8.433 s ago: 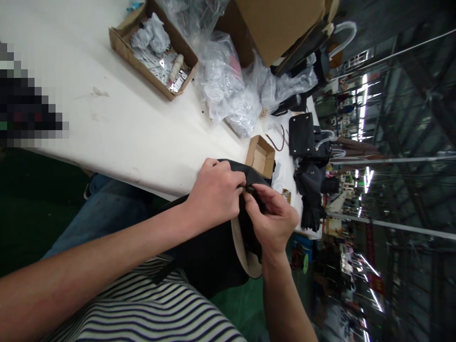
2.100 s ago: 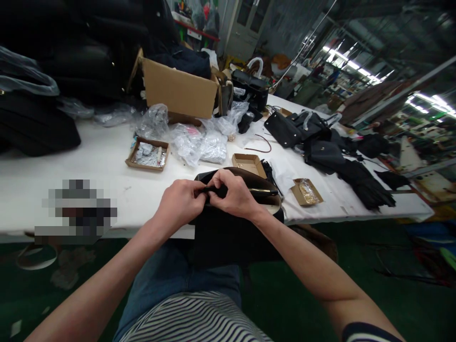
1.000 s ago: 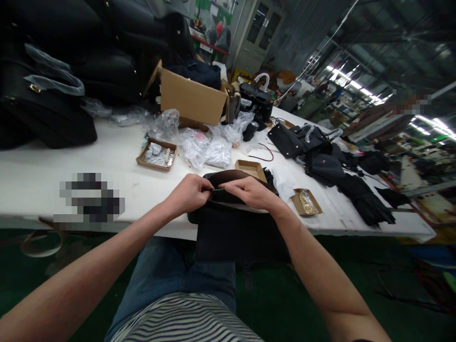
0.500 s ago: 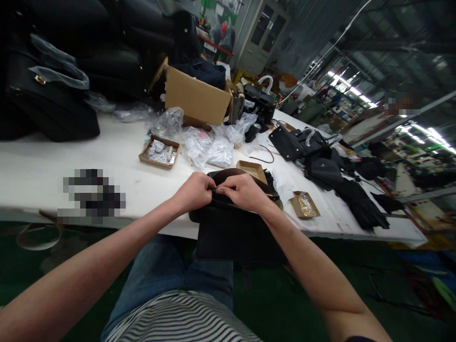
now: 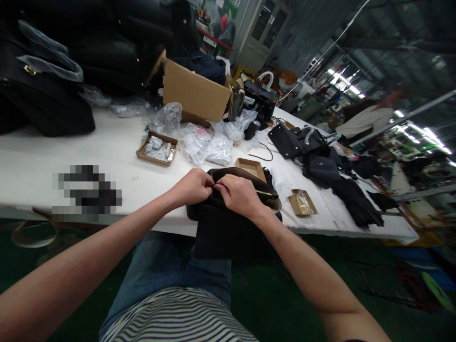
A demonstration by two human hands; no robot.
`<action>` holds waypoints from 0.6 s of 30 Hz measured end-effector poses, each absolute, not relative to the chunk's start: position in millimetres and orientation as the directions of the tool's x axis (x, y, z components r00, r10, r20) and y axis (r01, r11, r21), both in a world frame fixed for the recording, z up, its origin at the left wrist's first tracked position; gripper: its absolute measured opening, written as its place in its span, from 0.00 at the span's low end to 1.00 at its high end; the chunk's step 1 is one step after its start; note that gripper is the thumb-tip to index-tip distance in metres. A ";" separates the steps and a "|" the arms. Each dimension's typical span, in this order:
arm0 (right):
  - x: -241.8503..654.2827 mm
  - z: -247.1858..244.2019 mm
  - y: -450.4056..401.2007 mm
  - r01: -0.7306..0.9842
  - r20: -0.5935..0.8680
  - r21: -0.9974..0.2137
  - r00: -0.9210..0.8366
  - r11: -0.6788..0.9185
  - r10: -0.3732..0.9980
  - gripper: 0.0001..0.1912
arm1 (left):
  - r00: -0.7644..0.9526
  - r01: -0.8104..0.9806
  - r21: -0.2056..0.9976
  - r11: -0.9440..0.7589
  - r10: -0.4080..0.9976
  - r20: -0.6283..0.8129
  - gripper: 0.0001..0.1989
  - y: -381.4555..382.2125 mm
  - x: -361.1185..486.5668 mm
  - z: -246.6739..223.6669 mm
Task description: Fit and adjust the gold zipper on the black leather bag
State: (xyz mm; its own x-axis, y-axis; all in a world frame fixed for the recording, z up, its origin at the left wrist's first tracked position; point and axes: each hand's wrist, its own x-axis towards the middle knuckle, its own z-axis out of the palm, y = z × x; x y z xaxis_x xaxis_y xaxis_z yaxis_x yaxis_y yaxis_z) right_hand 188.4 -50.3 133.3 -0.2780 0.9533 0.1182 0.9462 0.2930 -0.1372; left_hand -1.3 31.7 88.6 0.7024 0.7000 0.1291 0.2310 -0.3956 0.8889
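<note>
An opened black handbag (image 5: pixel 235 235) sits at the table's front edge, its flap hanging down over the edge toward me. Its brown-lined mouth faces up. My left hand (image 5: pixel 195 188) is closed at the left end of the mouth, pinching the bag's edge between thumb and fingers. Close beside it, my right hand (image 5: pixel 239 194) is also closed in a pinch at the same spot, lying across the opening. The small part between the fingertips is dark and hard to make out. Behind my right hand a pale strip, perhaps a zipper edge, runs along the mouth.
Just behind the bag is a shallow cardboard box (image 5: pixel 251 169). A box of gold-coloured pieces (image 5: pixel 302 203) lies to the right, a parts tray (image 5: pixel 157 148) to the left. Plastic bags (image 5: pixel 207 145), a large carton (image 5: pixel 195 90) and black handbags (image 5: pixel 50 95) stand farther back. A person (image 5: pixel 366 118) is at far right.
Both hands stay at the left end of the bag's mouth, with the right hand turned slightly so its back shows more. The view has shifted a little.
</note>
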 end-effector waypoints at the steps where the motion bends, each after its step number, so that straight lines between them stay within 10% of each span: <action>1: 189.0 133.0 -49.9 0.944 0.116 -0.136 -0.285 0.299 0.952 0.11 | 0.711 0.226 0.891 -0.394 0.692 0.125 0.08 32.9 -1.5 87.6; 18: 194.8 133.3 -46.3 0.920 0.033 -0.136 -0.367 0.368 0.930 0.11 | 0.879 0.207 0.903 -0.378 0.478 -0.001 0.08 47.9 -11.7 96.7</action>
